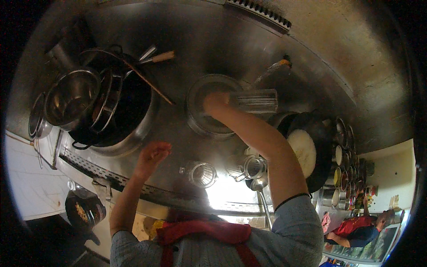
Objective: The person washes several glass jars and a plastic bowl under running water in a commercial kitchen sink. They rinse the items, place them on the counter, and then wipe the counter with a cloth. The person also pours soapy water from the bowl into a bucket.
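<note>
My right hand (216,102) reaches over a wide round metal pot (196,125). It is blurred and its fingertips are hidden, so I cannot tell whether it grips anything. A ribbed, see-through vessel (258,101) lies just right of that hand, overlapping the pot's edge in view. My left hand (154,157) hovers above the steel counter (173,133), fingers loosely curled, with nothing visible in it. Between the hands and my body stand a ribbed glass mug (203,174) and another glass mug (254,167). A steel ladle (260,183) rests beside them.
At left, a metal bowl (71,98) leans among dark pans in a large pot (133,140), crossed by a thin stick (150,85). A faucet (275,68) is behind. Right, a black wok (322,157) holds white contents (302,152). Another person (357,228) stands far right.
</note>
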`<state>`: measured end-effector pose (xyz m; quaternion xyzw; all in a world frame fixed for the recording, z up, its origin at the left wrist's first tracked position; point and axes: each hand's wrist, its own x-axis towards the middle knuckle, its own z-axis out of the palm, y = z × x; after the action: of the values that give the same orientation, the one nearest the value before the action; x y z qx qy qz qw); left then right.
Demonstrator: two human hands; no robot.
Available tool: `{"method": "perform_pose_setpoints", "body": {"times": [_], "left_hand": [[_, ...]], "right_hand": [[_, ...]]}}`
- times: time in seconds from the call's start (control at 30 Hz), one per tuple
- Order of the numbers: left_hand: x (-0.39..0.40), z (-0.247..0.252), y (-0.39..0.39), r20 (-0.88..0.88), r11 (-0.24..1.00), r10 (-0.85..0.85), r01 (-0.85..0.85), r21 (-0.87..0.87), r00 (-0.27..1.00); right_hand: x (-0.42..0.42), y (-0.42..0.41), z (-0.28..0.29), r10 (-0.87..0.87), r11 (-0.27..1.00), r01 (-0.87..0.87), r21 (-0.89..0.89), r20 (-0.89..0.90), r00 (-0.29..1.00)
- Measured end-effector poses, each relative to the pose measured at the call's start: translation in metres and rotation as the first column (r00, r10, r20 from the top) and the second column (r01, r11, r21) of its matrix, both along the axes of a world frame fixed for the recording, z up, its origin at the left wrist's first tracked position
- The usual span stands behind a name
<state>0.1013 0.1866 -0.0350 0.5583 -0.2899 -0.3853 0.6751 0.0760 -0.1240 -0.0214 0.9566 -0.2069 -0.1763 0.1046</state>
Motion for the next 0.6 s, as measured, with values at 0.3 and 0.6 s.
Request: {"method": "perform_pose_setpoints", "body": {"times": [0.3,0.6], "left_hand": [[-0.011,0.004,-0.014,-0.025,0.997,-0.065,0.066,0.033,0.998],[-0.016,0.017,-0.052,0.066,0.981,-0.138,0.128,0.144,0.988]], "right_hand": [[-0.019,-0.044,0.011,0.12,0.993,-0.117,-0.033,0.144,0.982],[-0.11,-0.115,0.098,-0.948,-0.159,-0.131,0.979,-0.114,0.298]]}}
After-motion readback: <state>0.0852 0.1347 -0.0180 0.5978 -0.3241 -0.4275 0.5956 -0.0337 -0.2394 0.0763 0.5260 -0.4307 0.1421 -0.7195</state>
